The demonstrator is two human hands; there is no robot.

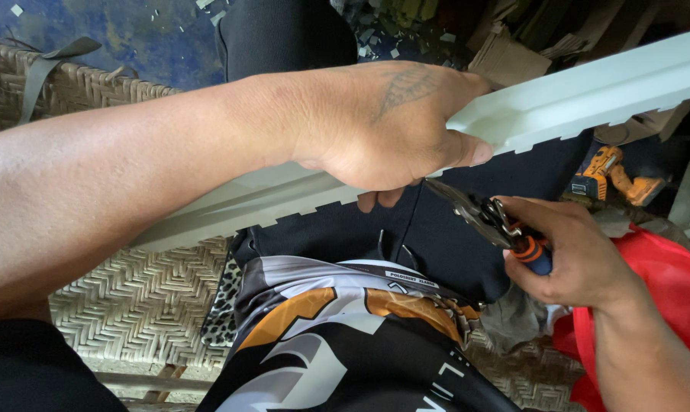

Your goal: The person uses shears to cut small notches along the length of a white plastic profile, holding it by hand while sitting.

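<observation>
Jersey fabric (337, 343), glossy, in black, orange and grey, lies closest to me, below both hands. Just above it my right hand (570, 252) is curled tight round the snips (486, 221), fingers wrapped over the orange and blue grips; the dark, worn metal blades point up and left toward my left hand. My left hand (383, 126) is clamped on the strip (589, 95), thumb pressed along its near face, fingers folded over the top, two fingertips showing beneath. The strip is a long, pale, stiff profile with ridges running its length and square notches cut along its lower edge. Its long axis runs from low on the left, under my forearm, up to the far right, passing across my lap. Woven cane seat (143, 305) with a herringbone texture sits under my left arm. Red plastic (665, 282), smooth, lies right of my right hand. Farther off, beyond that hand, an orange drill (612, 175) rests among cardboard scraps (513, 57).
</observation>
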